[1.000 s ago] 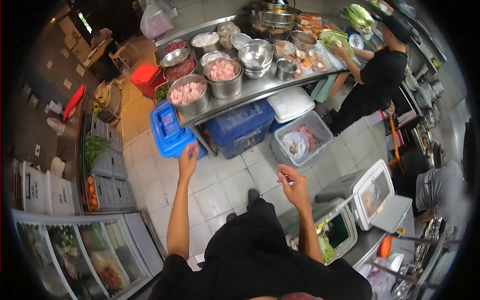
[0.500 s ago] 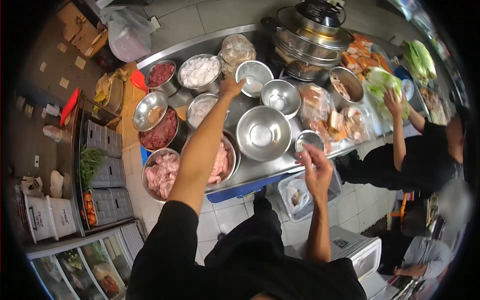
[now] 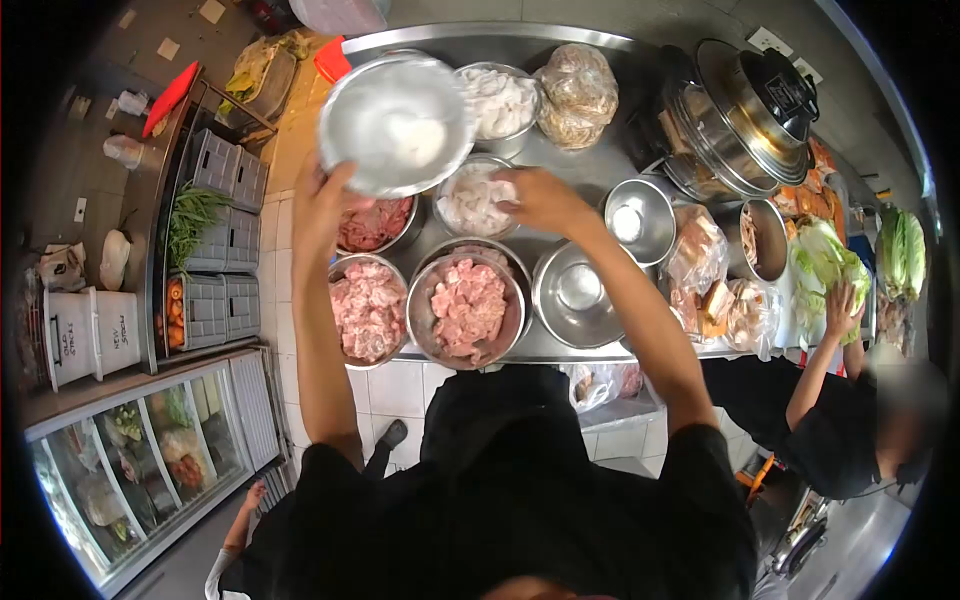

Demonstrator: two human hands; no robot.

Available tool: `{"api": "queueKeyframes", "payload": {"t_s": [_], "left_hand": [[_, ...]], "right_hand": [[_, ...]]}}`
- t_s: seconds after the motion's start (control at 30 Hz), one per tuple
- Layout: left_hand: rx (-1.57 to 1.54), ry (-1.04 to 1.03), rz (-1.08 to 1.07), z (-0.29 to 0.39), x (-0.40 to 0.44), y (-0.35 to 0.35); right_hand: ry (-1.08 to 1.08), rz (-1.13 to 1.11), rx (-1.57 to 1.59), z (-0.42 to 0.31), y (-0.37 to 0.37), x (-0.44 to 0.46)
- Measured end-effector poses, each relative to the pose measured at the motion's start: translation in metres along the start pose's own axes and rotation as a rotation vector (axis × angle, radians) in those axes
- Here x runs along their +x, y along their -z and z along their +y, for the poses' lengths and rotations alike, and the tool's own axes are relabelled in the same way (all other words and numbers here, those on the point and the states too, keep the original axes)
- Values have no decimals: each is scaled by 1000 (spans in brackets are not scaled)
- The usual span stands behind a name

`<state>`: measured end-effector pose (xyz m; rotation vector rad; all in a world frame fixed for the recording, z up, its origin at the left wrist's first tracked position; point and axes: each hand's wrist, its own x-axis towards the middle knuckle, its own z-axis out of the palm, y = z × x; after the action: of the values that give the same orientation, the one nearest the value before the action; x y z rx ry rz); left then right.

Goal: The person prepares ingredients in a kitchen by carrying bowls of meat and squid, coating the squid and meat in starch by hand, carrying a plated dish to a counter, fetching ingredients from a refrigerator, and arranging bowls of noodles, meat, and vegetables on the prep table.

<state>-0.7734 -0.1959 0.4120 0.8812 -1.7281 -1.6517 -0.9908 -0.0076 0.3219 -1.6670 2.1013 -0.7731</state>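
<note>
My left hand grips the near-left rim of a metal bowl, tilted above the other containers; a pale patch shows inside it, blurred. My right hand reaches in from the right over a smaller bowl of white pieces. Its fingers are bent down onto the pieces, with the fingertips partly hidden. Nearest to me are a bowl of pink meat chunks and a container of pink meat. Dark red meat lies partly hidden below the raised bowl.
Behind stand a pot of white pieces and a wrapped bundle. Two metal bowls, one smaller and one larger, sit right of my arm. A cooker is at the back. A co-worker's hand touches a cabbage.
My view has shifted left. My left hand has moved left and now holds up a metal bowl. From the table's front edge, my right hand has come across to the white pieces.
</note>
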Motion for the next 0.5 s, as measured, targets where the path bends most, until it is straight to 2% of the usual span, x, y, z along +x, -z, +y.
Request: {"api": "queueKeyframes", "payload": {"t_s": [0.03,0.07,0.13,0.17,0.23,0.27,0.33,0.37,0.43,0.47,0.5], "left_hand": [[-58,-16,70,-4,-17,16],[-67,-9,83,-6,-37,25],[-133,90,258,-9,-71,39],[-134,96,281,-15,-83,45],[-241,87,318,-39,-103,58],[-259,108,302,-48,-112,65],[-318,119,274,-52,-120,67],[-337,127,273,-53,-124,67],[-361,131,221,-56,-128,65],[-370,133,205,-57,-128,63],[-338,104,202,-60,-126,59]], "right_hand": [[75,-80,-134,7,-24,21],[81,-95,-139,21,-47,32],[193,-171,-577,25,-83,55],[213,-184,-573,22,-90,58],[-10,-284,-565,6,-79,62],[6,-296,-566,1,-76,64],[70,-309,-349,5,-60,76],[63,-321,-364,13,-55,83],[126,-185,-284,17,-41,94],[32,-131,-199,9,-29,92],[66,-80,-145,15,-22,95]]}}
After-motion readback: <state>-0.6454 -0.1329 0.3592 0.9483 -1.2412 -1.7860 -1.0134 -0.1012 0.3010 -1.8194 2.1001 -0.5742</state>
